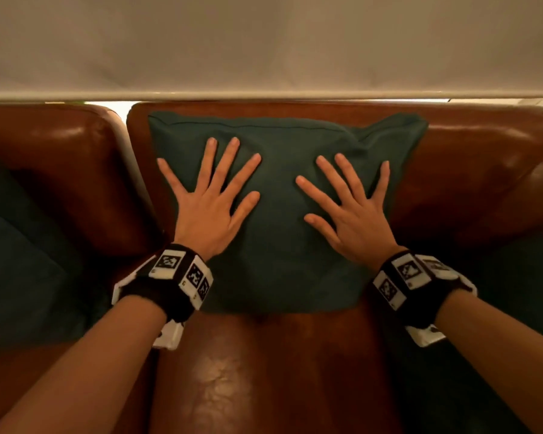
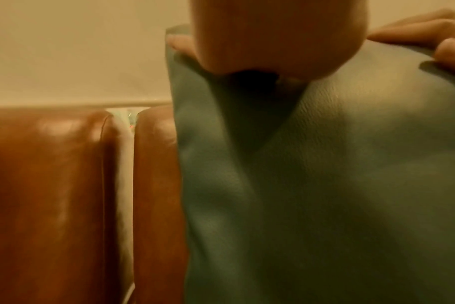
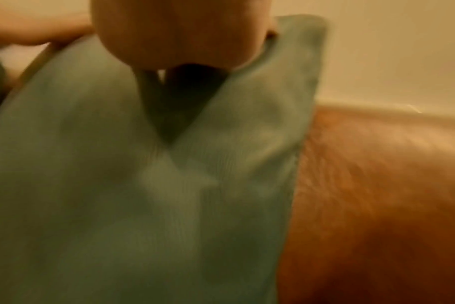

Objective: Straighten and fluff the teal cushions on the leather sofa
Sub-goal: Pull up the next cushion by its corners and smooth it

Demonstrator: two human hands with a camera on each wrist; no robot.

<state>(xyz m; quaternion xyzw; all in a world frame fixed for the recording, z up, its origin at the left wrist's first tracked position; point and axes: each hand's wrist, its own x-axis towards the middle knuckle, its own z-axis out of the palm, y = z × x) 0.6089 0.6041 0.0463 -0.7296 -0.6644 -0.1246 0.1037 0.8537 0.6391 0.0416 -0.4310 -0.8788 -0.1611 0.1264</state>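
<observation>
A square teal cushion (image 1: 282, 252) leans upright against the back of the brown leather sofa (image 1: 470, 170). My left hand (image 1: 210, 195) lies flat on its left half, fingers spread and straight. My right hand (image 1: 348, 205) presses flat on its right half, fingers spread too. The left wrist view shows the teal cushion (image 2: 325, 185) dented under my left hand (image 2: 273, 37). The blurred right wrist view shows the cushion (image 3: 143, 195) creased under my right hand (image 3: 179, 30). Another teal cushion (image 1: 22, 252) lies at the far left in shadow.
A second leather back section (image 1: 60, 170) stands left of a narrow pale gap (image 1: 135, 158). The shiny leather seat (image 1: 264, 371) stretches in front of the cushion. A dark teal shape (image 1: 514, 292) sits on the seat at the right. A beige wall (image 1: 264, 42) rises behind the sofa.
</observation>
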